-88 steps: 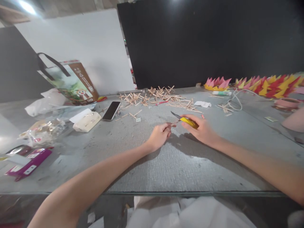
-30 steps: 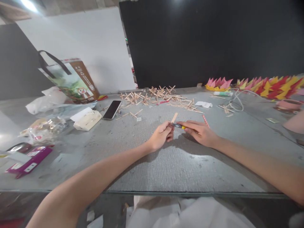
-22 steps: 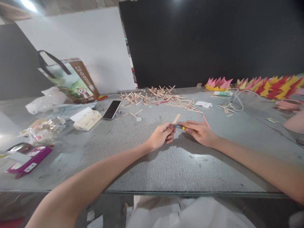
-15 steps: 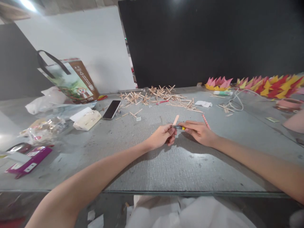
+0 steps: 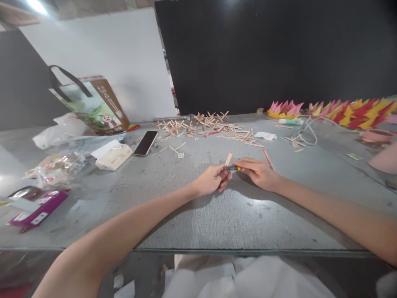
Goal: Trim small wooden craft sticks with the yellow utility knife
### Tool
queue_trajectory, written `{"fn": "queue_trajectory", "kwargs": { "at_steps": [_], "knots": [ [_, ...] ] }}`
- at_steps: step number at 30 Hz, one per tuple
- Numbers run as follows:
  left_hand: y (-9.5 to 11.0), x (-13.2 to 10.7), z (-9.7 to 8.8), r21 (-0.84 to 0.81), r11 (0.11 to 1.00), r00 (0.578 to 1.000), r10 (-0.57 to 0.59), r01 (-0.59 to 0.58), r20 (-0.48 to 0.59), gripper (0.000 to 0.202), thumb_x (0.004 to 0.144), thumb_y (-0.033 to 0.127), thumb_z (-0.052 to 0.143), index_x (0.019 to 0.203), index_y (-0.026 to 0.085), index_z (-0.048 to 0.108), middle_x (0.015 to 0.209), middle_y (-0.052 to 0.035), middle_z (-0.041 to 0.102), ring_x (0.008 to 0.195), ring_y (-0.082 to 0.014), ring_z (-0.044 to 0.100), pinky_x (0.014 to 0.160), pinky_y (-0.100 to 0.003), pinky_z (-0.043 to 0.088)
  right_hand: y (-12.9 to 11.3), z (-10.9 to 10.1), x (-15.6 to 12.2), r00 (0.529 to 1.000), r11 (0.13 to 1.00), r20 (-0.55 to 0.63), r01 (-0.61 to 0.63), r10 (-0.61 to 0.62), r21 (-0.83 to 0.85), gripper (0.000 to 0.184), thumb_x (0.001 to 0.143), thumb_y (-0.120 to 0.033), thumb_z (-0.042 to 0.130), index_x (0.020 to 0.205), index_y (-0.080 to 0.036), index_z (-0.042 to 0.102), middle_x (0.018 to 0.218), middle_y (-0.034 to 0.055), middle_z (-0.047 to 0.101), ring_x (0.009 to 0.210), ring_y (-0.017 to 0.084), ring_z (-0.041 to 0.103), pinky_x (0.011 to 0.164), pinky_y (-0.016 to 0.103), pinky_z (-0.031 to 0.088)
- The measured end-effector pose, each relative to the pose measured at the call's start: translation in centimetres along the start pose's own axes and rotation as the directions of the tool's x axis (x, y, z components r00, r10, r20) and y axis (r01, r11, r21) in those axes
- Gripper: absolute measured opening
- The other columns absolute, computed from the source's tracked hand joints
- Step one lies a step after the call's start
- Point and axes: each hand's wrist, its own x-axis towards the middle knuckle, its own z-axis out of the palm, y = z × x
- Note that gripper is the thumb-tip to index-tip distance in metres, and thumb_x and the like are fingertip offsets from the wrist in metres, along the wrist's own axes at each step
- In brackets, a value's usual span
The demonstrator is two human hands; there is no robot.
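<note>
My left hand (image 5: 212, 180) is closed round a short wooden stick (image 5: 228, 159) that points up and away from the grey table (image 5: 217, 215). My right hand (image 5: 259, 172) grips a yellow-handled utility knife (image 5: 235, 168); its blade end meets the stick just beside my left fingers. Most of the knife is hidden under my right fingers. Both hands rest low on the table near its middle.
A pile of crossed wooden sticks (image 5: 207, 126) lies behind my hands. A black phone (image 5: 145, 143), a cream packet (image 5: 114, 157), a printed carton bag (image 5: 96, 105) and plastic wrappers (image 5: 56, 167) sit to the left. Folded paper shapes (image 5: 350, 111), a white cable (image 5: 305, 132) and a pink pencil (image 5: 268, 159) are at right.
Earlier the knife was held open above the table with its blade raised. My right hand has since lowered it to the stick, and both hands have stayed together with only slight shifts.
</note>
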Motion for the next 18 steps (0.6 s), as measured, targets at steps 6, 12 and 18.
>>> {"fn": "queue_trajectory", "kwargs": {
  "at_steps": [6,12,18],
  "knots": [
    [0.20,0.04,0.38,0.121,0.991,0.996,-0.048,0.057,-0.070,0.026,0.102,0.030,0.041,0.080,0.021,0.049,0.055,0.0058,0.042,0.045,-0.0103,0.041,0.049,-0.024,0.033,-0.31,-0.08,0.03,0.999,0.998,-0.020,0.045,-0.046,-0.034,0.040,0.109,-0.020,0.045,0.139,-0.026,0.071,0.106,0.0109,0.074,0.095,0.024,0.070,0.083,0.040,0.059],
    [0.23,-0.19,0.37,0.290,0.957,0.996,0.031,-0.005,-0.083,0.031,0.101,0.026,0.040,0.071,0.020,0.048,0.058,0.0025,0.047,0.052,-0.0113,0.043,0.056,-0.025,0.035,-0.26,-0.06,-0.13,0.995,0.995,-0.038,0.092,-0.093,-0.039,0.040,0.107,-0.017,0.045,0.136,-0.025,0.071,0.106,0.0110,0.073,0.094,0.023,0.068,0.082,0.039,0.057],
    [0.10,-0.49,0.23,0.262,0.965,0.996,0.043,-0.023,-0.072,0.033,0.104,0.030,0.036,0.074,0.021,0.045,0.057,0.0043,0.045,0.051,-0.0103,0.040,0.056,-0.024,0.034,-0.20,-0.22,-0.09,0.994,0.994,-0.042,0.099,-0.101,-0.045,0.040,0.106,-0.014,0.046,0.136,-0.024,0.071,0.109,0.0119,0.073,0.097,0.024,0.069,0.084,0.039,0.057]
  ]
}}
